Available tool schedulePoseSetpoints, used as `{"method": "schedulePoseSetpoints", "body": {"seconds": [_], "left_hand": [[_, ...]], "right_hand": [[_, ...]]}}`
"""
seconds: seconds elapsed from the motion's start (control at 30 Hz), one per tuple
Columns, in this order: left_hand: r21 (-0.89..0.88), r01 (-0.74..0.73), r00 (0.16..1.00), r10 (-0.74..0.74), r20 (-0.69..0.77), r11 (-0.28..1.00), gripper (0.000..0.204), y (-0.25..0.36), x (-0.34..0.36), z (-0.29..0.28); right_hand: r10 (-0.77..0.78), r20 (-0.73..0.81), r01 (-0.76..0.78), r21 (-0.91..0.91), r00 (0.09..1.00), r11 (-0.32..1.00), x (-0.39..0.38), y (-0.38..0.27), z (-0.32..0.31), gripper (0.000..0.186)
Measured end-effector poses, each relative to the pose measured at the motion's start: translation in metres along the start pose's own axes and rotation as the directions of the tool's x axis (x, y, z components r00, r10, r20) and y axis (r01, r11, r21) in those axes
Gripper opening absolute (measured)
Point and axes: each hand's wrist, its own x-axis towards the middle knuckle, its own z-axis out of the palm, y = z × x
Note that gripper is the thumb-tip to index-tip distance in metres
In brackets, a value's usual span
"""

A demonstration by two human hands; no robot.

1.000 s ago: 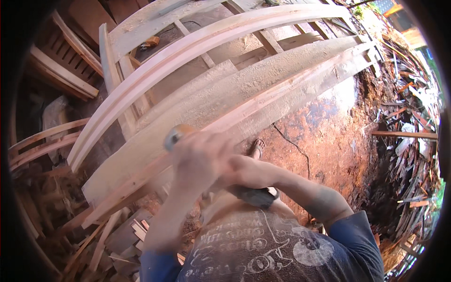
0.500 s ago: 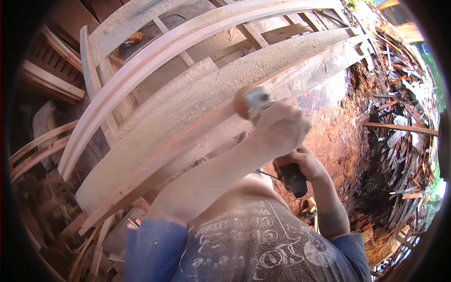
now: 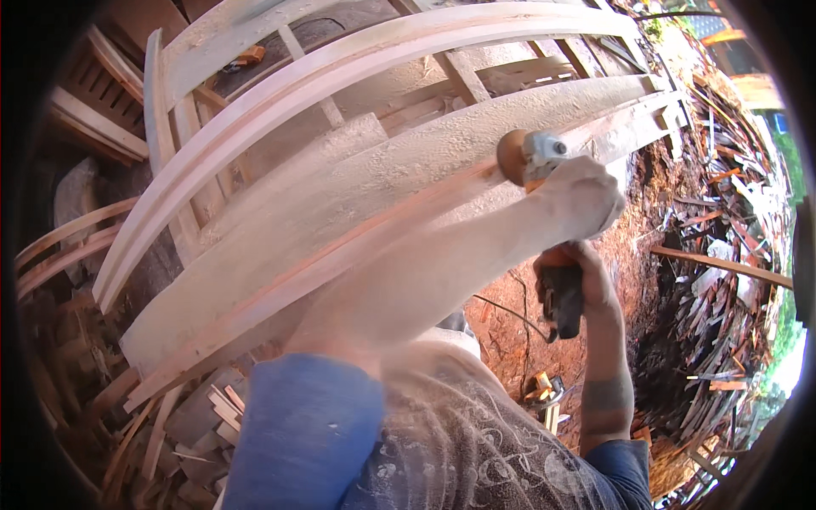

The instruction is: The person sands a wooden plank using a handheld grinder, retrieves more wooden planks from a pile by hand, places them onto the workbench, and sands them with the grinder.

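Note:
An angle grinder (image 3: 544,149) with a round sanding head meets the pink-tinged edge of a long curved plank (image 3: 399,170), which is coated with sawdust. My left hand (image 3: 582,195) is closed around the grinder's front section, with my forearm stretched diagonally across the view. Below it, my right hand (image 3: 586,272) grips the dark rear body (image 3: 561,302) of the same grinder, whose cord runs toward my body. Fine dust and motion blur the plank behind my left forearm.
A second curved beam (image 3: 340,59) lies over a slatted wooden frame behind the plank. More curved pieces (image 3: 68,246) stand at left, offcuts (image 3: 212,416) lie at lower left, and wood scraps (image 3: 722,314) are piled along the right beside reddish ground (image 3: 510,357).
Both my hands and the grinder have moved right and upward along the plank toward its far end. My left forearm now reaches farther across the view.

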Motion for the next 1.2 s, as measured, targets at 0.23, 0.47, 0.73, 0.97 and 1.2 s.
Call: {"method": "schedulePoseSetpoints", "body": {"seconds": [0.23,0.47,0.73,0.97,1.2], "left_hand": [[0.008,0.240,0.971,-0.240,0.005,0.971,0.006,0.026,-0.150,-0.086],[0.111,0.500,0.866,-0.491,-0.097,0.859,0.013,0.056,-0.294,-0.155],[0.120,0.708,0.701,-0.674,-0.232,0.696,0.019,0.097,-0.393,-0.209],[-0.040,0.498,0.865,-0.499,-0.053,0.866,0.009,0.101,-0.320,-0.170],[-0.065,0.306,0.894,-0.263,0.364,0.950,0.021,0.065,-0.247,-0.154]], "right_hand": [[0.064,0.194,-0.029,-0.180,0.979,0.983,-0.031,0.037,0.124,0.034],[0.161,0.535,-0.011,-0.274,0.829,0.962,-0.052,0.076,0.242,0.032],[0.172,0.729,0.377,-0.523,0.662,0.765,-0.059,0.112,0.328,0.056],[0.133,0.354,0.000,-0.352,0.926,0.936,-0.094,0.121,0.235,0.040],[-0.004,0.107,0.014,-0.095,0.994,0.995,-0.091,0.117,0.214,0.052]]}}
